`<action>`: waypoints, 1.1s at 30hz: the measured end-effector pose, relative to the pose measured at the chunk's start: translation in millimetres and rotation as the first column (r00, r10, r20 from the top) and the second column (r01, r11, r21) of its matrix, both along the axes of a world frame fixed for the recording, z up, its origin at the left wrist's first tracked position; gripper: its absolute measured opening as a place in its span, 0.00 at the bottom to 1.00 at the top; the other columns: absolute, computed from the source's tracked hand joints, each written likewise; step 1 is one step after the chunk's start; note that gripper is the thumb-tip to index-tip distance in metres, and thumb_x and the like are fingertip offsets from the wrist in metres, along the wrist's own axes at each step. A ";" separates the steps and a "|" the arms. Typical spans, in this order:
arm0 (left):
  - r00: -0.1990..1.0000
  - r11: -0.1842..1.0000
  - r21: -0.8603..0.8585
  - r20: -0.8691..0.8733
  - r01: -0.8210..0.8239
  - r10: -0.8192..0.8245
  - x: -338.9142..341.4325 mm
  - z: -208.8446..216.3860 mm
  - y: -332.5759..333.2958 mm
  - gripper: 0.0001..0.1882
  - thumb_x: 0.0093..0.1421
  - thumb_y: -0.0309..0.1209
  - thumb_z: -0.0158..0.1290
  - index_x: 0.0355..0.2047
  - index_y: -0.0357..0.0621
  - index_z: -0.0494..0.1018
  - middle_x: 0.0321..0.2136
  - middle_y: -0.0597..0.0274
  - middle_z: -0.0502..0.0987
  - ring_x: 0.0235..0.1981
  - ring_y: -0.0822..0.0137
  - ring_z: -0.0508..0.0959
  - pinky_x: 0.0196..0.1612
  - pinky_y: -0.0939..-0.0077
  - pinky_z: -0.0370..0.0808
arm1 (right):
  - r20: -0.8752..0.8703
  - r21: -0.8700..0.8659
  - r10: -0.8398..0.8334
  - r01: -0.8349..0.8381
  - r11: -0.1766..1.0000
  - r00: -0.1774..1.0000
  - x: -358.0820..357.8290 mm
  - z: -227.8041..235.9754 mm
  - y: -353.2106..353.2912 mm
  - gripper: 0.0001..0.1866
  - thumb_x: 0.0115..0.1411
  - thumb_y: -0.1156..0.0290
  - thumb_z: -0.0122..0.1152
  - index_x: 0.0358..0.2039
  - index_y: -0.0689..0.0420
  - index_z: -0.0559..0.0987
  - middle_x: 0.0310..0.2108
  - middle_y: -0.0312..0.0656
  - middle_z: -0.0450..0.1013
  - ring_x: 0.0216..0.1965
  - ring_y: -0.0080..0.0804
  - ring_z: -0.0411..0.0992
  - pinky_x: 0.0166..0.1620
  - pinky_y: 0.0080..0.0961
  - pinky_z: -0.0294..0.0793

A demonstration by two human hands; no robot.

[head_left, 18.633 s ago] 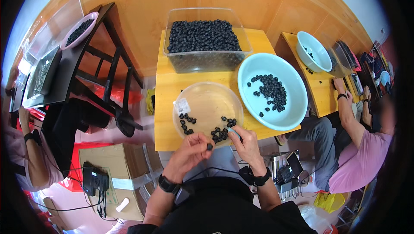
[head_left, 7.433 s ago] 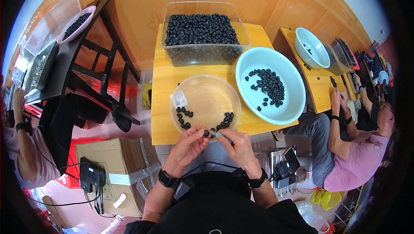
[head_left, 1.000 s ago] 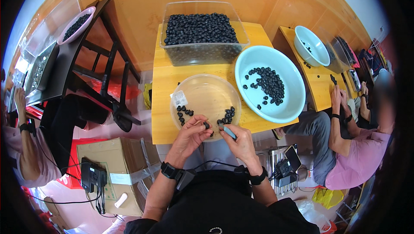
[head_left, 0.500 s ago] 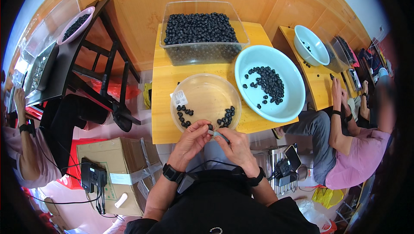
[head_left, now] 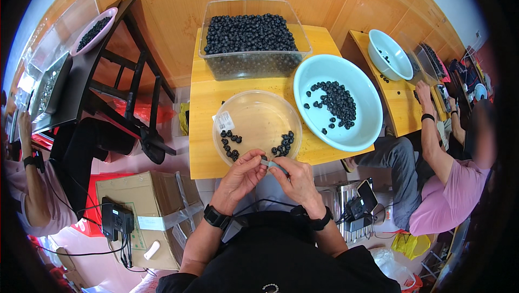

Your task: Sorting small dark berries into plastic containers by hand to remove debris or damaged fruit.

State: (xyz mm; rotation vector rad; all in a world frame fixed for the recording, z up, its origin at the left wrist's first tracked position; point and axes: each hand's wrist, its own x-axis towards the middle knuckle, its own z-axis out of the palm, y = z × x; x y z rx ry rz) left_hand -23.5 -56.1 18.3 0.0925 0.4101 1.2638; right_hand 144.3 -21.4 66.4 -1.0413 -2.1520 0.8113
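Note:
Over the near rim of a round clear shallow tub, my two hands meet. My left hand pinches a small round black piece, mostly hidden by the fingertips. In my right hand is a small knife with a pale blue-grey handle, its short flat grey blade against the black piece. Inside the tub lie two loose groups of black ring-like pieces, one at the left and one at the right. A white label sticks to the tub's left side.
Behind the tub, a clear bin full of black pieces stands on the yellow table. A light-blue basin with more pieces is at the right. One co-worker sits right, another left. A cardboard box stands lower left.
The knife blade has shifted slightly at the black piece, and my hands stay nearly in place. The co-worker on the right has reached an arm farther out over their table.

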 end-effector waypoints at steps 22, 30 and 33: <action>0.998 1.000 0.016 0.057 0.003 -0.004 -8.6 21.5 -14.9 0.08 0.59 0.25 0.54 0.40 0.39 0.73 0.34 0.58 0.77 0.32 0.72 0.77 0.39 0.83 0.77 | -0.095 -0.036 -0.088 0.085 0.996 0.992 5.6 0.3 11.5 0.08 0.58 0.67 0.58 0.33 0.59 0.77 0.20 0.49 0.72 0.22 0.45 0.73 0.25 0.34 0.69; 0.998 1.000 -0.005 0.060 -0.015 0.016 -3.5 15.1 -13.4 0.08 0.60 0.25 0.53 0.40 0.38 0.73 0.33 0.59 0.77 0.32 0.72 0.78 0.38 0.84 0.78 | -0.108 -0.012 0.074 -0.076 0.997 0.991 1.0 6.8 -3.3 0.08 0.57 0.67 0.60 0.32 0.58 0.77 0.20 0.44 0.72 0.18 0.41 0.71 0.22 0.31 0.68; 0.999 1.000 -0.026 0.047 -0.018 0.019 -2.5 14.4 -13.7 0.08 0.60 0.24 0.53 0.40 0.38 0.73 0.33 0.60 0.77 0.32 0.72 0.78 0.38 0.84 0.79 | -0.081 -0.010 0.084 -0.085 0.996 0.993 -0.7 5.5 -3.8 0.08 0.57 0.67 0.60 0.31 0.58 0.77 0.21 0.44 0.72 0.18 0.39 0.72 0.22 0.30 0.68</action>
